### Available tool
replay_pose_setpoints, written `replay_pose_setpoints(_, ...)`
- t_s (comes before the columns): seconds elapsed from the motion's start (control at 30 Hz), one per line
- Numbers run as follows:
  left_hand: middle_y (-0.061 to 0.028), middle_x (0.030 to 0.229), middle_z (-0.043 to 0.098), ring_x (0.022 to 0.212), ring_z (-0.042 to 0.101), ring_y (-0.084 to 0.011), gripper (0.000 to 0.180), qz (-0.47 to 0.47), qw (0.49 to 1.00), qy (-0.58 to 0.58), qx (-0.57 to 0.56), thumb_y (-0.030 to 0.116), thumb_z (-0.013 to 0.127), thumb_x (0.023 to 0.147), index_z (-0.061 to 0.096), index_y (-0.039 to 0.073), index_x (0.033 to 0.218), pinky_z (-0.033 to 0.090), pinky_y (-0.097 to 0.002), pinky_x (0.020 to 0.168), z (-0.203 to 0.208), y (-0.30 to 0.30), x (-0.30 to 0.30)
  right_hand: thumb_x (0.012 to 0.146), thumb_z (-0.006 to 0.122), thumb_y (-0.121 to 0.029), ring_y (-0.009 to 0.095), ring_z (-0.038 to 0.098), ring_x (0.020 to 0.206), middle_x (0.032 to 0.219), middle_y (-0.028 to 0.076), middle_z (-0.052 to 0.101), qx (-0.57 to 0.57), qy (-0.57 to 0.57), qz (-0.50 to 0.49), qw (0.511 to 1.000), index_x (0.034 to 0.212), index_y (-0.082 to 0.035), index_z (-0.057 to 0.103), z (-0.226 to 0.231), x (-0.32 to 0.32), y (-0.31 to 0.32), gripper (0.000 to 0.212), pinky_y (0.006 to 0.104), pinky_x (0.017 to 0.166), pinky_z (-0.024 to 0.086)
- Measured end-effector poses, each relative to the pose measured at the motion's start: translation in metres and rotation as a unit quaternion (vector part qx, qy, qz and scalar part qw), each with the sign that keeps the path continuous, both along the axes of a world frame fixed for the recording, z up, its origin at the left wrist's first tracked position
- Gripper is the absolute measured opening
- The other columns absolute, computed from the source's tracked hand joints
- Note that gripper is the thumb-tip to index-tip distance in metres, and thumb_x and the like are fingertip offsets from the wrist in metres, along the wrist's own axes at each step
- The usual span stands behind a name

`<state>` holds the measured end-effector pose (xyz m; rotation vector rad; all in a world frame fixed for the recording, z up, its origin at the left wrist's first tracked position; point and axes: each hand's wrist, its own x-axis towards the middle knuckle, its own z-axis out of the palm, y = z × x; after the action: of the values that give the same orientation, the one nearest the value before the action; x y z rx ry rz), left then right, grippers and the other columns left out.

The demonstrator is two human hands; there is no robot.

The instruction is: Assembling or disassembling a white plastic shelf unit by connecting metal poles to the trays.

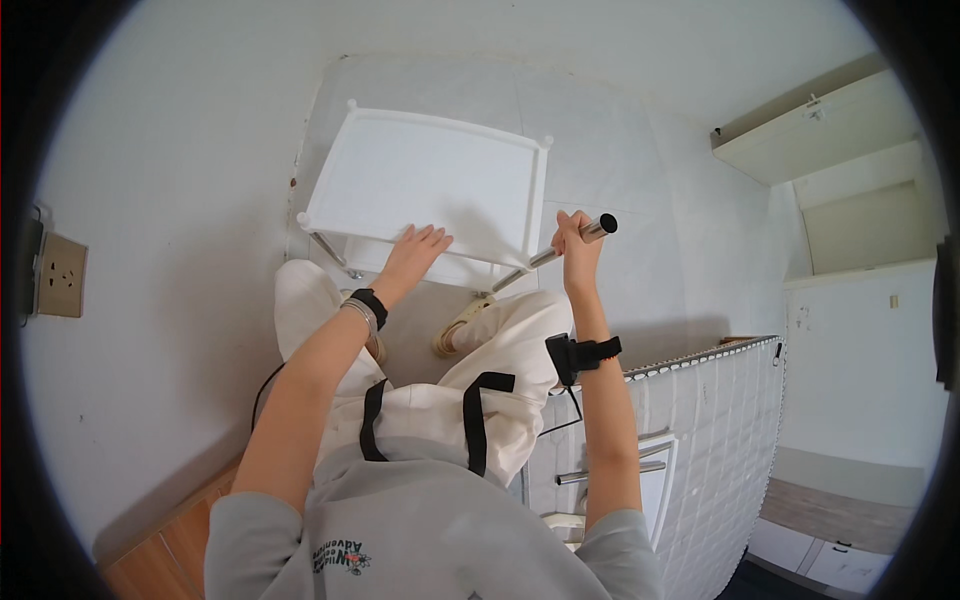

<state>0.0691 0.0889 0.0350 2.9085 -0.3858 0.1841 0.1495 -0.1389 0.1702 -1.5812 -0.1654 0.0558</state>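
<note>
In front of my knees stands a low white shelf unit (pixel 430 170), with a flat rimmed top and round knobs at its corners. Metal legs (pixel 328 250) run below it, and part of a lower white tier (pixel 465 270) shows under the near edge. My left hand (pixel 412 257) lies on the top's near rim with its fingers stretched out. My right hand (pixel 578 245) is wrapped round a shiny metal tube (pixel 603 226). The tube slants, its dark hollow end up to the right, and its lower end meets the near right corner; the exact joint is unclear.
A bed-like surface with a quilted pale cover (pixel 700 420) lies at my right, bearing loose metal tubes (pixel 610 474) and a white panel (pixel 657 495). A wall with a socket (pixel 63 276) rises at left. Cabinets (pixel 830 130) stand at far right.
</note>
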Motion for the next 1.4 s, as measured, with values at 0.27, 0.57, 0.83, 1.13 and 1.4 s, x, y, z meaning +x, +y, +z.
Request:
replay_pose_setpoints(0.27, -0.0011, 0.114, 0.055, 0.120, 0.039, -0.0200, 0.033, -0.031, 0.998, 0.026, 0.047, 0.006, 0.046, 0.078, 0.052, 0.011, 0.110, 0.019, -0.0461, 0.105, 0.017, 0.037, -0.004, 0.079, 0.057, -0.010, 0.008, 0.033, 0.040, 0.044, 0.000, 0.037, -0.036, 0.014, -0.012, 0.999, 0.054, -0.011, 0.034, 0.014, -0.019, 0.042, 0.033, 0.0235, 0.043, 0.027)
replay_pose_setpoints(0.57, -0.0013, 0.113, 0.055, 0.121, 0.038, -0.0204, 0.029, -0.072, 0.996, 0.052, 0.014, 0.005, 0.045, 0.078, 0.054, 0.011, 0.105, 0.017, -0.0462, 0.106, 0.024, 0.079, -0.034, 0.076, 0.061, -0.013, 0.008, 0.031, 0.050, 0.050, -0.002, 0.035, -0.087, 0.043, -0.005, 0.995, 0.055, -0.006, 0.036, 0.013, -0.072, 0.071, 0.034, 0.0258, 0.047, 0.029)
replay_pose_setpoints(0.83, -0.0038, 0.124, 0.046, 0.118, 0.041, -0.0192, 0.033, -0.065, 0.994, 0.058, 0.063, 0.008, 0.045, 0.079, 0.051, 0.013, 0.111, 0.028, -0.0428, 0.101, 0.019, 0.079, -0.079, 0.078, 0.063, -0.009, 0.005, 0.027, 0.050, 0.052, -0.005, 0.034, -0.039, 0.008, 0.002, 0.999, 0.059, -0.005, 0.039, -0.017, -0.127, 0.050, 0.031, 0.0219, 0.045, 0.024)
replay_pose_setpoints(1.13, -0.0038, 0.134, 0.034, 0.120, 0.038, -0.0249, 0.053, -0.018, 0.981, 0.052, 0.184, 0.009, 0.047, 0.080, 0.034, 0.021, 0.130, 0.034, -0.0500, 0.094, 0.019, 0.097, -0.075, 0.078, 0.062, -0.007, 0.004, 0.026, 0.049, 0.052, -0.005, 0.034, -0.034, 0.028, 0.040, 0.998, 0.059, -0.005, 0.039, -0.012, -0.132, 0.045, 0.030, 0.0209, 0.044, 0.023)
replay_pose_setpoints(1.4, -0.0049, 0.138, 0.028, 0.122, 0.035, -0.0274, 0.062, -0.038, 0.966, 0.047, 0.251, 0.008, 0.049, 0.079, 0.026, 0.027, 0.134, 0.036, -0.0562, 0.090, 0.016, 0.097, -0.038, 0.080, 0.061, -0.008, 0.004, 0.026, 0.050, 0.052, -0.006, 0.032, -0.039, 0.012, -0.007, 0.999, 0.059, -0.006, 0.037, -0.012, -0.138, 0.053, 0.032, 0.0208, 0.045, 0.022)
